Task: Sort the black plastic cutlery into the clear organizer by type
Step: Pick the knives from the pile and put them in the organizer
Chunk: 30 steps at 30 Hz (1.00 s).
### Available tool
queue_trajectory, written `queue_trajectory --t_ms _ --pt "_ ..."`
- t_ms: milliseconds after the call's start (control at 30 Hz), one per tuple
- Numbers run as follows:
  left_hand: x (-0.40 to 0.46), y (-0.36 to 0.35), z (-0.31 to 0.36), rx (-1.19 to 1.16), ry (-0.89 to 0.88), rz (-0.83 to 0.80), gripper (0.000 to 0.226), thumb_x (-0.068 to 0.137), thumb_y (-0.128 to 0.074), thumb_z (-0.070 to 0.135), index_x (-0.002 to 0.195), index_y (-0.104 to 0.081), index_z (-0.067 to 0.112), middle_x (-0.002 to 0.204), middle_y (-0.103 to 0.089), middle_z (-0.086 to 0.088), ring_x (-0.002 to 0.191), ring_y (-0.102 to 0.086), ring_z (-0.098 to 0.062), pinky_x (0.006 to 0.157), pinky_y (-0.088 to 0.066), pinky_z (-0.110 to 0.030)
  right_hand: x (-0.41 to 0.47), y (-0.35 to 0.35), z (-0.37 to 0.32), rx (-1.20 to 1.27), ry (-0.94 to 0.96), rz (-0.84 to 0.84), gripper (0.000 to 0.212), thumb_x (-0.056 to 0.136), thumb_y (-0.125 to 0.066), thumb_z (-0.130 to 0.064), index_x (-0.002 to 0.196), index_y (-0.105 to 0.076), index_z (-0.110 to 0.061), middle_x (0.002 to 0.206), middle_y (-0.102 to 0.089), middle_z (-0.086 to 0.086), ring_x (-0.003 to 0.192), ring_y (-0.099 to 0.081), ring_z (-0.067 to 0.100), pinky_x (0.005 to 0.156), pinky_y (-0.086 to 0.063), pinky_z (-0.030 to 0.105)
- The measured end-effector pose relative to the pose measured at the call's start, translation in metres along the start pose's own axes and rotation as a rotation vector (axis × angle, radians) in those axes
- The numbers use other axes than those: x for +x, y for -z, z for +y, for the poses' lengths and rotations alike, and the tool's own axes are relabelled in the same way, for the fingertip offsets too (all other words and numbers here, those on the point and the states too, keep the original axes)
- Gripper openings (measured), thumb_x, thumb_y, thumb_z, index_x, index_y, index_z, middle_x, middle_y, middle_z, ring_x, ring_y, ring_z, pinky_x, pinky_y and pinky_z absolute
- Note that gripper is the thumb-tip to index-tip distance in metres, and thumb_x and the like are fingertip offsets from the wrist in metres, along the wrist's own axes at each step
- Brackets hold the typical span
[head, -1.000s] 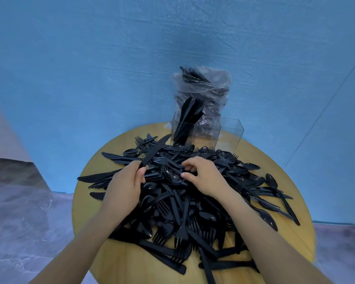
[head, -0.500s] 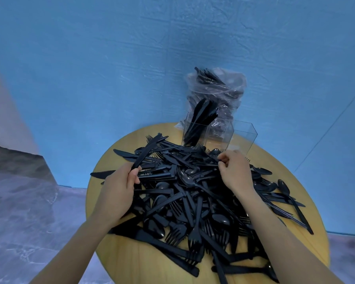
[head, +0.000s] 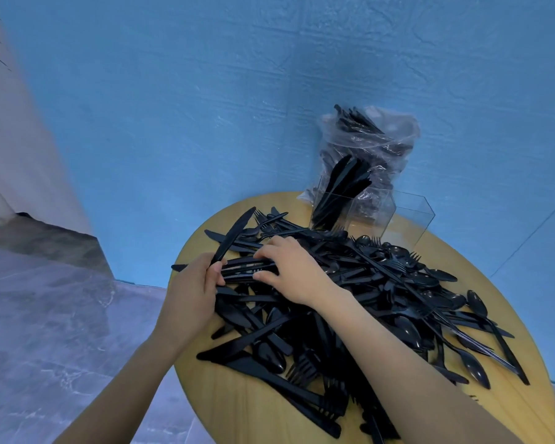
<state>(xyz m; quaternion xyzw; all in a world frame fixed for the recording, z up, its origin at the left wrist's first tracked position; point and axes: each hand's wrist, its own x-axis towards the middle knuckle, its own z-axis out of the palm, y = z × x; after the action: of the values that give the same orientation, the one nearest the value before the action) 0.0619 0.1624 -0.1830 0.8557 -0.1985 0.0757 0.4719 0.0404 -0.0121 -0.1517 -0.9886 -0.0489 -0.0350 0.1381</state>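
A large heap of black plastic cutlery (head: 366, 302), with knives, forks and spoons mixed, covers a round wooden table (head: 237, 408). My left hand (head: 191, 296) grips a black knife (head: 233, 235) whose blade points up and away. My right hand (head: 292, 270) lies on the left part of the heap, its fingers and thumb curled around several knives (head: 244, 267) lying flat. The clear organizer (head: 407, 216) stands at the table's far edge. Its left compartment holds several upright black knives (head: 340, 187); the right compartment looks bare.
A clear plastic bag (head: 372, 149) with more black cutlery leans against the blue wall (head: 205, 107) behind the organizer. The table's left edge drops to a grey marbled floor (head: 45, 331). A white wall (head: 10, 123) stands at far left.
My right hand has crossed from the heap's far right, near the organizer, to its left side beside my left hand. My left hand still holds its knife. The view has shifted left.
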Motion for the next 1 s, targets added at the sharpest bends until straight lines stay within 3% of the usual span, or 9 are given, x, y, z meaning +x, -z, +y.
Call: queue_trajectory --t_ms 167,533,667,1000 --pt "0.002 0.006 -0.008 -0.003 0.031 0.014 0.020 0.100 -0.037 0.018 0.094 -0.056 0.020 0.071 -0.057 0.007 0.069 -0.058 -0.015 0.065 -0.044 -0.028 0.007 -0.005 -0.006 -0.142 0.032 -0.043 0.043 0.093 -0.055 -0.035 0.133 -0.050 -0.022 0.133 -0.044 0.001 0.124 -0.036 0.022 0.102 -0.031 0.037" --pt "0.002 0.008 -0.016 -0.009 0.083 0.013 0.024 0.101 -0.035 0.021 0.099 -0.057 0.014 0.074 -0.057 0.005 0.071 -0.053 -0.006 0.063 -0.039 -0.015 0.006 0.004 -0.001 -0.352 0.031 -0.045 0.024 0.095 -0.048 -0.021 0.117 -0.055 -0.014 0.122 -0.048 0.004 0.118 -0.042 0.025 0.099 -0.030 0.037" --pt "0.005 0.007 -0.016 -0.003 0.085 0.016 0.024 0.101 -0.035 0.021 0.101 -0.058 0.014 0.074 -0.057 0.006 0.069 -0.052 -0.006 0.060 -0.037 -0.012 0.007 0.005 -0.001 -0.324 0.024 -0.028 0.020 0.095 -0.052 -0.025 0.113 -0.054 -0.015 0.120 -0.050 0.003 0.116 -0.044 0.024 0.097 -0.032 0.036" --pt "0.016 0.000 -0.005 0.009 0.035 0.002 0.025 0.101 -0.035 0.022 0.097 -0.058 0.013 0.075 -0.057 0.004 0.068 -0.053 -0.012 0.063 -0.042 -0.026 -0.002 0.027 0.019 -0.090 -0.165 0.109 0.012 0.095 -0.054 -0.021 0.100 -0.057 -0.011 0.103 -0.055 0.005 0.099 -0.050 0.022 0.082 -0.043 0.034"
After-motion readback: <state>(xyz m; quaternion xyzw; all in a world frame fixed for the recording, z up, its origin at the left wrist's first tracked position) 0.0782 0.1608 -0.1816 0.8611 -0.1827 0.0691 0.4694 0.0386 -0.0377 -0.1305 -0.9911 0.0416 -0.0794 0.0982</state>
